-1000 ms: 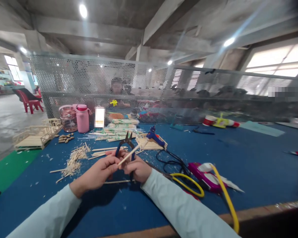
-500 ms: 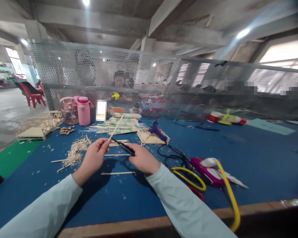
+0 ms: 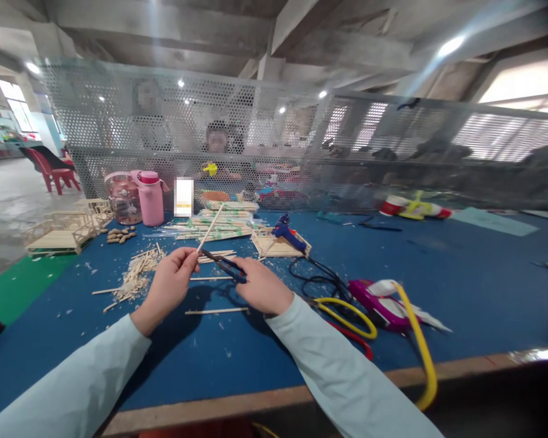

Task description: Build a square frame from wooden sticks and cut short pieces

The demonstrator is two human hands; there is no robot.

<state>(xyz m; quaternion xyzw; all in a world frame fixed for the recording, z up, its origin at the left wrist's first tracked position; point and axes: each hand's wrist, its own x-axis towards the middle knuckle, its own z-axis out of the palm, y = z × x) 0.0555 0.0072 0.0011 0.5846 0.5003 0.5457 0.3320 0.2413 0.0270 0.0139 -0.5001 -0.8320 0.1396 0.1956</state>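
Pinching thin wooden stick (image 3: 210, 229) in left hand (image 3: 170, 281), dark pliers (image 3: 223, 263) in right hand (image 3: 265, 287).
Probably light, stiff and brittle; best held near the lower end.

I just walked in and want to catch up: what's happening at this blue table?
The left hand pinches a thin pale wooden stick, tilted upward. The right hand grips dark-handled metal pliers, their tips at the stick's lower end. On the blue table, a blue glue gun rests on a small pale wooden frame.
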